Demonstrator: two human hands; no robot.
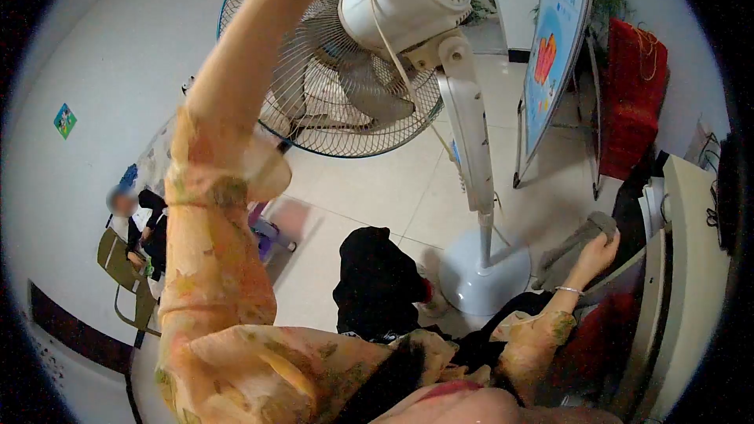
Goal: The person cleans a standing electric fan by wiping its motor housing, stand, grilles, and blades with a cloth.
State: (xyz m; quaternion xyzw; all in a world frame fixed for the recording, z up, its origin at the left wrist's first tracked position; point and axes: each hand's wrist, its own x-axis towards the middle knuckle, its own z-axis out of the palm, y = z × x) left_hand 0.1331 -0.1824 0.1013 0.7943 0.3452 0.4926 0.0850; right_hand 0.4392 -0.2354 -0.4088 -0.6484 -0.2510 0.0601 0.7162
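A white pedestal fan (469, 133) stands in front of me, its wire cage (365, 137) and grey blades facing away and its motor housing (408, 0) at the top. My left arm reaches up across the cage, and the left hand lies beyond the top edge of the view. Low on the right, my right hand (597, 257) is closed on a grey cloth (577, 245), which hangs beside the desk. A pale cord (385, 27) runs down over the motor housing. The fan's round base (485, 279) rests on the tiled floor near my knee.
A poster stand (550, 55) rises behind the fan on the right, with a red bag (632, 102) beside it. A desk (691, 267) borders the right side. At far left a person sits on a chair (118, 255). A purple object (269, 235) stands on the floor.
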